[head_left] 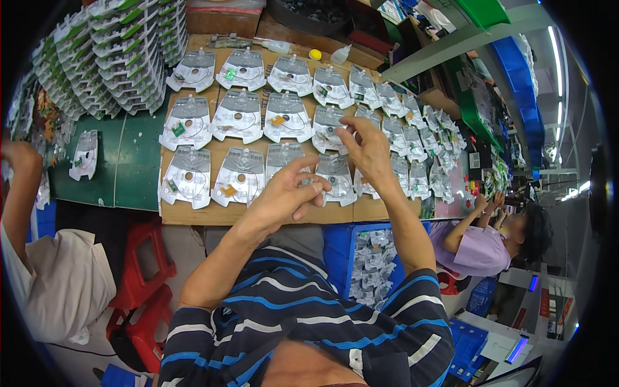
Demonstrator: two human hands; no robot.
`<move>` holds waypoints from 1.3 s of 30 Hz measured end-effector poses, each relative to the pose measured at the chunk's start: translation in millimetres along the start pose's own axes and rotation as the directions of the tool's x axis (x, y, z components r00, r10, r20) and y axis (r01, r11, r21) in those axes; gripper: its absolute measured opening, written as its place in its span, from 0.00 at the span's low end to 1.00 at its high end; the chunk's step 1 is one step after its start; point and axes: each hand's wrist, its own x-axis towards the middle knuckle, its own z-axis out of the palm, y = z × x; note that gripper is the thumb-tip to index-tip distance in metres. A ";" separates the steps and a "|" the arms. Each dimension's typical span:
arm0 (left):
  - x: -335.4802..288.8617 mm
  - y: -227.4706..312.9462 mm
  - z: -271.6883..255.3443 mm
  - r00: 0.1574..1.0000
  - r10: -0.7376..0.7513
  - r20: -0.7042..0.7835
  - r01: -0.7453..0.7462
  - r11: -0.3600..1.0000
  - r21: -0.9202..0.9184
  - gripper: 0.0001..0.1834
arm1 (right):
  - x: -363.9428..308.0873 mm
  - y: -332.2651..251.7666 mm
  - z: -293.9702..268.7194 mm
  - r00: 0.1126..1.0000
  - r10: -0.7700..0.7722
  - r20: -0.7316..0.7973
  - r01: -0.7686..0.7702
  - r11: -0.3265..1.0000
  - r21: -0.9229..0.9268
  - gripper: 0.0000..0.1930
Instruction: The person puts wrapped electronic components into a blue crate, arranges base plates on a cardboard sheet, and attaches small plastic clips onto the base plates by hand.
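My left hand [289,190] hovers over the front row of pale grey plastic housings, with its fingers loosely bent and apart. I see nothing held in it. Beneath and beside its fingertips lies a housing [336,178]. My right hand [367,147] reaches farther forward over the middle row. Its thumb and index finger are curved with a small gap between the tips, at the edge of another housing [327,126]. Anything tiny at those fingertips is too small to tell. To the left, a housing with an orange piece [280,120] and one with a green circuit board [178,129] lie flat.
Cardboard [258,216] covers the bench under several housing rows. Tall stacks of housings [126,58] stand far left on the green surface [132,161]. A blue crate [340,248] of parts sits below the edge. Co-workers sit at both sides; red stools [145,258] stand left.
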 end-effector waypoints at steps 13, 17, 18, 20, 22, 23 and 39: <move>-2.9 -2.5 2.9 1.000 -0.023 0.017 0.021 0.995 0.101 0.32 | 21.1 25.4 13.8 0.991 -0.092 0.094 0.099 0.993 -0.064 0.14; -0.2 -2.8 -4.4 1.000 0.001 0.029 -0.004 0.994 0.111 0.32 | 20.9 18.1 13.4 0.991 -0.060 0.123 0.070 0.995 -0.076 0.13; 0.8 -2.3 -4.5 1.000 0.000 0.030 -0.004 0.994 0.109 0.32 | 19.1 22.3 12.4 0.987 -0.089 0.135 0.101 0.992 -0.081 0.12; 3.8 -1.2 -3.2 0.999 0.031 0.038 -0.035 0.993 0.111 0.34 | 16.1 26.4 10.4 0.982 -0.114 0.147 0.128 0.988 -0.089 0.12; 3.6 2.7 -2.0 0.999 0.037 0.021 -0.039 0.990 0.134 0.35 | 14.2 18.4 5.6 0.985 -0.095 0.145 0.106 0.992 -0.064 0.14; 4.0 4.1 -1.4 0.999 0.045 0.007 -0.045 0.986 0.158 0.36 | 11.5 11.7 1.9 0.985 -0.093 0.146 0.103 0.993 -0.063 0.14; 20.2 13.1 -16.7 0.999 -0.019 -0.038 0.008 0.961 -0.277 0.28 | 53.3 -2.2 -18.9 0.999 -0.053 -0.012 0.054 0.980 0.190 0.09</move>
